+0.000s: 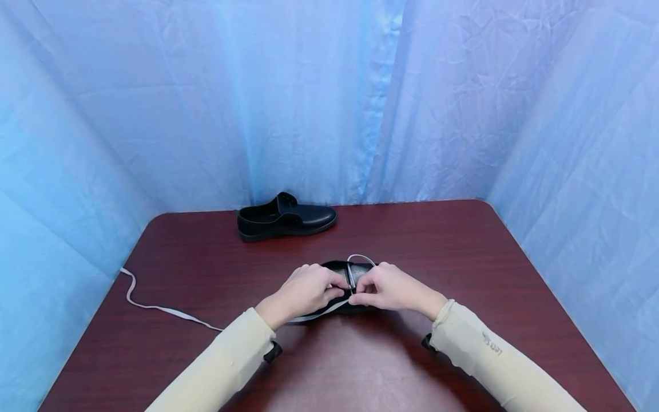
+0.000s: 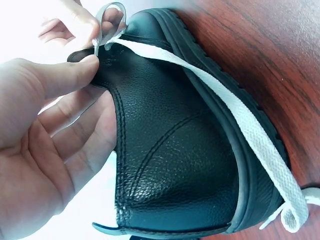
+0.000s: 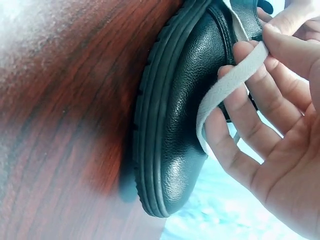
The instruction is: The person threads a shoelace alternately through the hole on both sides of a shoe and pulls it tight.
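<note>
A black leather shoe (image 2: 175, 115) lies between both hands on the table, mostly covered by them in the head view. My left hand (image 1: 308, 289) pinches the shoe's eyelet flap, thumb on the outer face near the holes and the other fingers behind it. Between thumb and index finger, my right hand (image 1: 395, 287) pinches a flat white shoelace (image 3: 225, 85) close to the eyelets. The lace makes a small loop at the flap, and another stretch curves past the right fingers. A long end runs along the shoe's side, past the heel.
A second black shoe (image 1: 315, 216), without a lace in its holes, stands at the table's back edge, toe to the right. The long lace end (image 1: 177, 313) trails left across the reddish-brown table (image 1: 437, 240) to its edge. Pale blue curtains (image 1: 319, 103) surround the table.
</note>
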{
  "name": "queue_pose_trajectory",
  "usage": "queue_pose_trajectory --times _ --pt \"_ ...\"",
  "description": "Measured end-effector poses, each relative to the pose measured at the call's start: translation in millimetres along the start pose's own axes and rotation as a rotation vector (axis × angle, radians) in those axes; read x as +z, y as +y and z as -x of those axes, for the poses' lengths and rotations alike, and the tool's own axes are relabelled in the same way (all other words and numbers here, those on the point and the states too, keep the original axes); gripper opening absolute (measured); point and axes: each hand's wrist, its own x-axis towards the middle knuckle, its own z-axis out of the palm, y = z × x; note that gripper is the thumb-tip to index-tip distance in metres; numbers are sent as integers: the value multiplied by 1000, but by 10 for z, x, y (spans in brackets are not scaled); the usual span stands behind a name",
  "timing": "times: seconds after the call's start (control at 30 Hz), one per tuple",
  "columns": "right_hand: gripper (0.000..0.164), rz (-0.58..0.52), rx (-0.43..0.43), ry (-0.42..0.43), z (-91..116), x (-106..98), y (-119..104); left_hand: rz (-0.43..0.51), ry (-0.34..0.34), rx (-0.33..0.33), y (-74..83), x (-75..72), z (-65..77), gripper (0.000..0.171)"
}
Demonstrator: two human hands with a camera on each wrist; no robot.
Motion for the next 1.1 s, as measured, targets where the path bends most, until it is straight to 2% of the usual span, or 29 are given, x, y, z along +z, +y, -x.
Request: queue_pose_trajectory --times 0.2,0.33,0.47,0.6,0.77,0.93,1.1 --pt "13 -69 16 0 16 -155 28 0 -4 11 1 -2 33 20" --pt "5 -61 -19 17 -18 -225 39 -74 21 46 -12 27 58 22" --pt "7 -62 -43 -26 -78 -179 33 -143 53 67 -15 69 84 22" --pt "9 -118 -33 -87 -115 -112 49 -146 76 61 -14 96 100 23" --pt "8 -171 -32 -120 -137 -84 50 -153 95 52 -19 119 118 23" --pt "5 -172 -23 -107 -145 -61 33 -156 95 45 -27 123 122 23" --pt "5 -126 -43 -69 -144 -47 1 -155 84 35 -28 112 120 22"
